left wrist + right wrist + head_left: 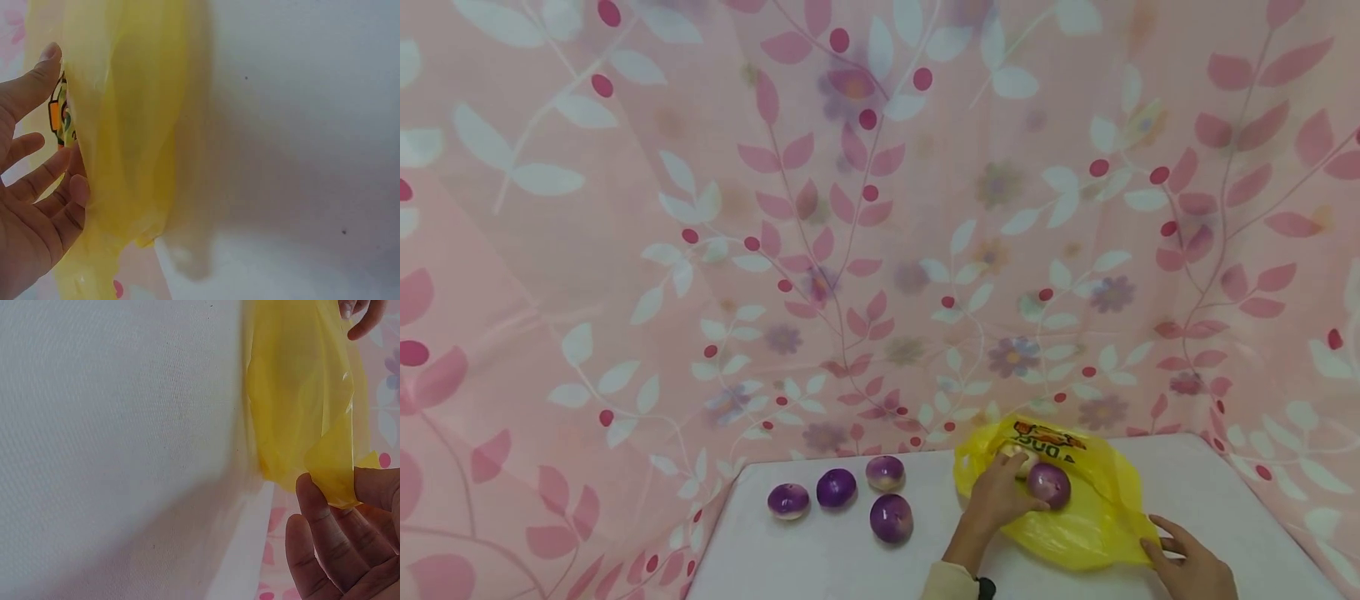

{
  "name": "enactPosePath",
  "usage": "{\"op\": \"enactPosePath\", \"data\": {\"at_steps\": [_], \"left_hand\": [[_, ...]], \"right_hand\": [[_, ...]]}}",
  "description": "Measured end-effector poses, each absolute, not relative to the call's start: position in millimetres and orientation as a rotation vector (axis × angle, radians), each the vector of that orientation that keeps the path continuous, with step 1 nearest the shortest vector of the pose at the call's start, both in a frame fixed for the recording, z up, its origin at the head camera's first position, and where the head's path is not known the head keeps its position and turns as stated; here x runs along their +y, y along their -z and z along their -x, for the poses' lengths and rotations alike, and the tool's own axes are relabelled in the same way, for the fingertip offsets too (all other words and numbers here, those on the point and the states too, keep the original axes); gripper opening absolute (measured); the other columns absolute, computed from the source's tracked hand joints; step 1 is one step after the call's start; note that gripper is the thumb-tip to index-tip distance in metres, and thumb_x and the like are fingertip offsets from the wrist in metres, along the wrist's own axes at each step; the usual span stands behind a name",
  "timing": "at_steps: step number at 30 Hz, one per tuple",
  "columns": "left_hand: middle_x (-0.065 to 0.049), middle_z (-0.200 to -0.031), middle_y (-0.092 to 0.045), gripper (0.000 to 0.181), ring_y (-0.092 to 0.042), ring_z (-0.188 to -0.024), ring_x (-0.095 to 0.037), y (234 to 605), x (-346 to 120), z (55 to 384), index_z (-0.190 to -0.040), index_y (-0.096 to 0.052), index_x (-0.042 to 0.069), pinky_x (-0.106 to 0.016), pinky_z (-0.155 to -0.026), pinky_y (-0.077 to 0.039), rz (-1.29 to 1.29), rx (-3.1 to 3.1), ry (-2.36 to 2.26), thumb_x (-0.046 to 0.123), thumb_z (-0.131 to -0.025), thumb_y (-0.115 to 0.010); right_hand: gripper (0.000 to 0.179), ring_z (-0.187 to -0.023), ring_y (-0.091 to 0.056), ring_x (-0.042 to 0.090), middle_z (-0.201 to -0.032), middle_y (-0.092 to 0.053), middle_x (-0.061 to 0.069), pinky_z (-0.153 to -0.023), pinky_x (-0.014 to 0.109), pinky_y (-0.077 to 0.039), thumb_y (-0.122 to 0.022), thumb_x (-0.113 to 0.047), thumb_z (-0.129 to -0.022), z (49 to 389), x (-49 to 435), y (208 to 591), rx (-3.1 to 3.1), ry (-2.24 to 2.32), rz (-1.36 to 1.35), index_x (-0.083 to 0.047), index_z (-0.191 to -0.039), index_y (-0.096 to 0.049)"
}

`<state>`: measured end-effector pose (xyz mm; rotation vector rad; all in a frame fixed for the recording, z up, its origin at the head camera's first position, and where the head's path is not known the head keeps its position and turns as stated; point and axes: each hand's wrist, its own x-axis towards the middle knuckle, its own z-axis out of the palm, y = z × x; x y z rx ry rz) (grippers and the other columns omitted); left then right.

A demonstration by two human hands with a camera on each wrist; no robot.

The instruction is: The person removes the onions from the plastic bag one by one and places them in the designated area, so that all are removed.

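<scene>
A yellow plastic bag point(1067, 542) with dark print lies on the table, its mouth spread. My left hand point(1000, 493) reaches in at the bag's left side, by a purple turnip point(1049, 487) and a paler turnip point(1019, 458). Its thumb is close to the purple one; its fingertips meet the pale one. In the left wrist view, the left hand's fingers point(53, 181) are loosely bent and apart from the thumb, partly behind the bag's film. At the bag's right edge my right hand point(1197, 565) pinches the plastic between thumb and fingers, plain in the right wrist view.
Left of the bag, several purple-and-white turnips stand on the white table point(820, 558): one turnip point(891, 518) nearest the bag, another turnip point(885, 472) behind it, others farther left. A pink floral curtain point(880, 250) hangs behind the table's back edge.
</scene>
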<state>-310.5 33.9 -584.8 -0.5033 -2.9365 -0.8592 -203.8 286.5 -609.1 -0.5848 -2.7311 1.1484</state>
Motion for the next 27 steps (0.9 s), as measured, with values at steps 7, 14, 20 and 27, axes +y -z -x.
{"op": "enactPosePath", "data": {"at_steps": [7,14,20,27], "left_hand": [[0.01,-0.12,-0.053,0.073,-0.057,-0.098,-0.007,588.1,40.1,312.5,-0.133,-0.056,0.034,-0.025,-0.082,-0.05,0.586,-2.896,0.742,0.053,-0.069,-0.085],[0.008,-0.122,-0.055,0.069,-0.055,-0.099,-0.006,589.7,49.1,317.0,-0.13,-0.059,0.032,-0.025,-0.084,-0.049,0.624,-2.914,0.688,0.055,-0.07,-0.084],[0.008,-0.121,-0.053,0.072,-0.056,-0.098,-0.008,592.2,58.5,319.5,-0.133,-0.055,0.038,-0.029,-0.086,-0.049,0.604,-2.968,0.638,0.059,-0.07,-0.082],[0.008,-0.118,-0.05,0.072,-0.054,-0.096,-0.009,596.6,67.8,321.5,-0.133,-0.053,0.046,-0.029,-0.082,-0.048,0.604,-3.028,0.539,0.061,-0.068,-0.082]], "right_hand": [[0.061,-0.072,-0.069,0.032,-0.096,-0.069,0.026,-0.065,0.046,-0.056,-0.075,-0.032,-0.087,204.5,287.6,610.5,-2.748,-1.134,0.603,0.006,-0.128,-0.053],[0.066,-0.075,-0.068,0.034,-0.101,-0.066,0.029,-0.066,0.046,-0.056,-0.075,-0.036,-0.087,204.3,287.4,609.7,-2.784,-1.173,0.616,0.007,-0.13,-0.05],[0.064,-0.074,-0.068,0.034,-0.101,-0.066,0.029,-0.066,0.046,-0.056,-0.076,-0.033,-0.087,203.9,285.6,608.4,-2.773,-1.177,0.638,0.007,-0.13,-0.05],[0.064,-0.075,-0.068,0.034,-0.101,-0.066,0.029,-0.067,0.046,-0.056,-0.076,-0.033,-0.087,203.3,285.9,607.8,-2.781,-1.171,0.632,0.007,-0.13,-0.05]]}}
